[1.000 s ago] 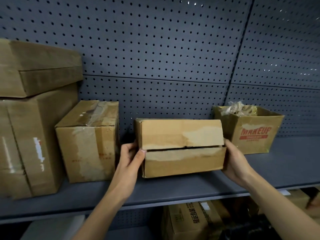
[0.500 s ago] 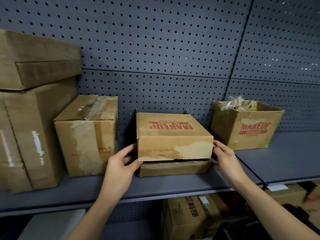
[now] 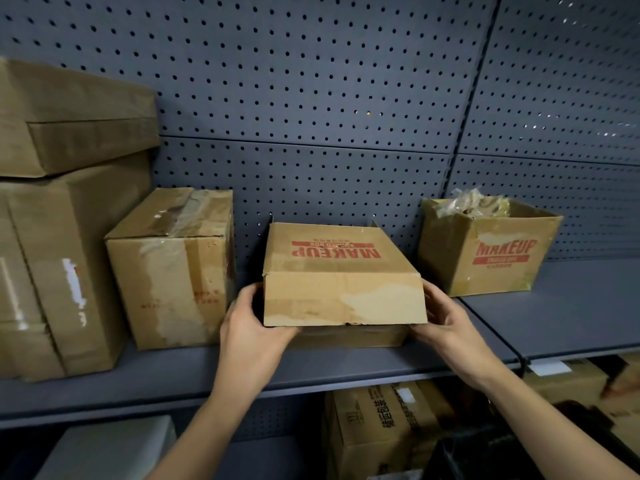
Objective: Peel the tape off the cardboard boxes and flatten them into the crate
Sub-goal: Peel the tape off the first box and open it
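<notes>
A brown cardboard box (image 3: 341, 275) printed MAKEUP in red lies on the grey shelf (image 3: 554, 320), pressed down to a low, nearly flat shape with its front flap folded over. My left hand (image 3: 251, 336) grips its lower left corner, thumb under the flap edge. My right hand (image 3: 450, 327) holds the right end, fingers curled round the lower right corner. No crate is in view.
A taped box (image 3: 173, 268) stands left of the hands, and large stacked boxes (image 3: 59, 216) fill the far left. An open MAKEUP box (image 3: 485, 247) with crumpled tape stands right. Grey pegboard (image 3: 311, 98) backs the shelf. More boxes (image 3: 384, 427) sit below.
The box has tipped and collapsed from tall and upright to low, its printed face now on top. Both hands slid down to its front lower corners.
</notes>
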